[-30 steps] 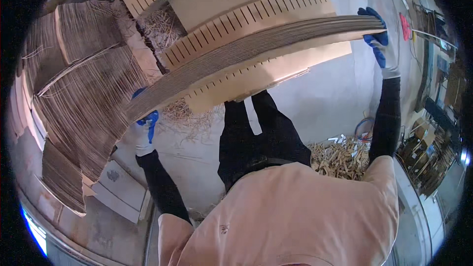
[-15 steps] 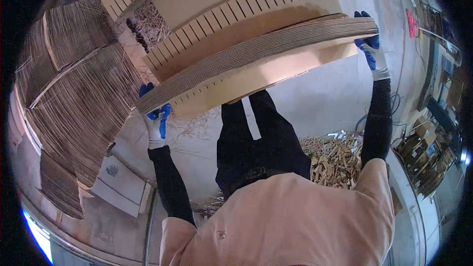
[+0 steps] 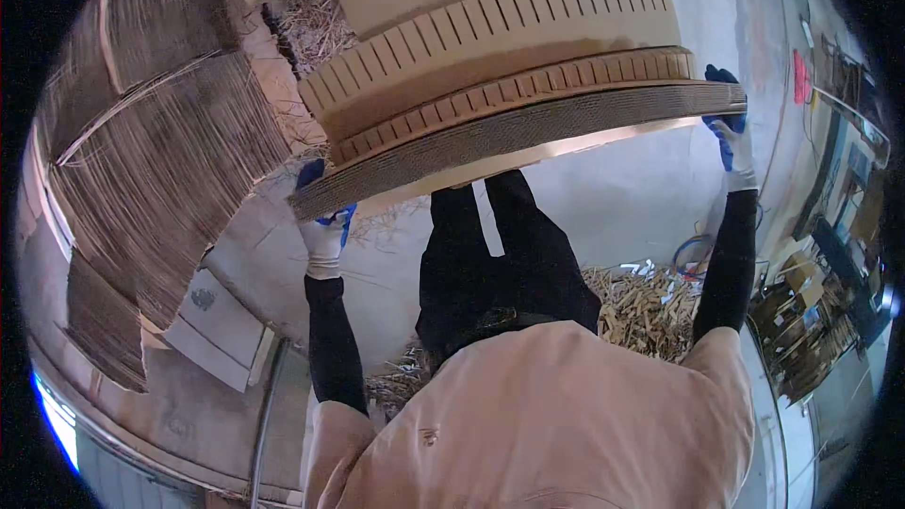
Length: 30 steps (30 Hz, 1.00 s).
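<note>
A long stack of corrugated cardboard sheets [image 3: 528, 130] spans the space in front of my body, its layered edge facing up. My left hand [image 3: 324, 217], in a white glove with blue coating, is closed round the left end of the stack. At the right end my right hand [image 3: 728, 121], gloved alike, grips the stack, fingers on the far side and thumb on the near side. Just beyond lies slotted cardboard [image 3: 528, 78] with a row of short cuts, partly hidden by the held stack. Farther off is a larger slotted cardboard sheet [image 3: 490, 24].
Tall piles of corrugated cardboard [image 3: 160, 151] stand at the left. Cardboard scraps [image 3: 650, 306] lie heaped on the floor near my right arm, with a blue hose [image 3: 693, 254] beside them. Shredded strips [image 3: 316, 28] show at the far left. More cardboard pieces [image 3: 801, 330] are stacked at the right.
The held stack has tilted, so less of its near face shows and a slotted row behind it has come into sight. Both hands sit slightly lower and farther right in view, still gripping.
</note>
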Each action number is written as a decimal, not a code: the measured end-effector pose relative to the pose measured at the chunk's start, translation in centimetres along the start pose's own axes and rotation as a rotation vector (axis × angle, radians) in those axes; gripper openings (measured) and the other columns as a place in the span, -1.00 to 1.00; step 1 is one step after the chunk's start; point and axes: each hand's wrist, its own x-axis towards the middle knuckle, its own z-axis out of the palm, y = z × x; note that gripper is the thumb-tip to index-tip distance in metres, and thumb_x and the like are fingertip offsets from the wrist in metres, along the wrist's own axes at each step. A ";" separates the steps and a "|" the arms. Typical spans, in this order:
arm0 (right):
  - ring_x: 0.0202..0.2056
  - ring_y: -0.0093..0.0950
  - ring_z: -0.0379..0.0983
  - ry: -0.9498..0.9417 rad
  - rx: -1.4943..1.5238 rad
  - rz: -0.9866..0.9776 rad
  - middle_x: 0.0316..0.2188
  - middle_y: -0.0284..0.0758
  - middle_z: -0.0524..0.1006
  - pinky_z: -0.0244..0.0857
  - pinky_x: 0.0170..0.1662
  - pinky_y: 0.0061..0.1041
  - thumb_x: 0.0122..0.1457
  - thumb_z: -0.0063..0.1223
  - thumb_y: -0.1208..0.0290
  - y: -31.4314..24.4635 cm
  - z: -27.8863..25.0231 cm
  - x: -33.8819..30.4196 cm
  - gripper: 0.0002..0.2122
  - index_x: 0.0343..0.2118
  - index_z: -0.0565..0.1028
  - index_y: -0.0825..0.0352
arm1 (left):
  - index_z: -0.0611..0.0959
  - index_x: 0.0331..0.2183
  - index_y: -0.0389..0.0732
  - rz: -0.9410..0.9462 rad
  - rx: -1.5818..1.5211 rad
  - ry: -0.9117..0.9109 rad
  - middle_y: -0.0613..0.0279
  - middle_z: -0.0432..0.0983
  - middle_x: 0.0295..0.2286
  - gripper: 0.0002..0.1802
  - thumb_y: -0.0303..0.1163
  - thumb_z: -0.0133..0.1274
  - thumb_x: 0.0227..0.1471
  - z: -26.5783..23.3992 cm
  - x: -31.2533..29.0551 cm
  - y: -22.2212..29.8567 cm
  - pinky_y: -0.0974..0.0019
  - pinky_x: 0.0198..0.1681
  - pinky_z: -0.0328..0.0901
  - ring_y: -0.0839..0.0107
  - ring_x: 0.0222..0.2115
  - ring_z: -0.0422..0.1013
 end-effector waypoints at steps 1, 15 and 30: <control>0.15 -0.45 0.11 -0.005 0.010 0.015 0.17 -0.26 0.16 0.16 0.08 -0.50 -0.17 0.33 0.21 -0.9 0.3 0.1 -0.14 0.19 0.05 0.31 | 0.25 0.06 -0.27 0.101 0.152 0.005 0.14 0.29 -0.02 -0.26 -0.34 0.21 -0.12 -0.5 -0.2 0.4 0.21 0.04 0.20 0.30 -0.05 0.28; -0.45 -0.72 0.37 -0.238 -0.257 -0.111 -0.40 -0.45 0.51 0.25 -0.39 -0.71 0.07 0.12 0.36 -12.1 0.8 20.6 -0.76 -0.23 0.49 0.34 | 0.56 -0.18 -0.34 0.095 0.880 0.136 0.23 0.55 -0.37 -0.50 -0.10 0.09 -0.01 2.4 13.0 11.9 0.38 -0.23 0.27 0.50 -0.35 0.41; -0.36 -0.61 0.39 -0.293 -0.427 0.029 -0.39 -0.35 0.52 0.26 -0.28 -0.59 0.05 0.11 0.38 -4.5 3.0 18.6 -0.74 -0.22 0.50 0.42 | 0.53 -0.17 -0.26 -0.251 0.740 0.084 0.31 0.51 -0.37 -0.45 -0.04 0.17 -0.10 4.0 12.5 5.0 0.47 -0.45 0.35 0.59 -0.41 0.42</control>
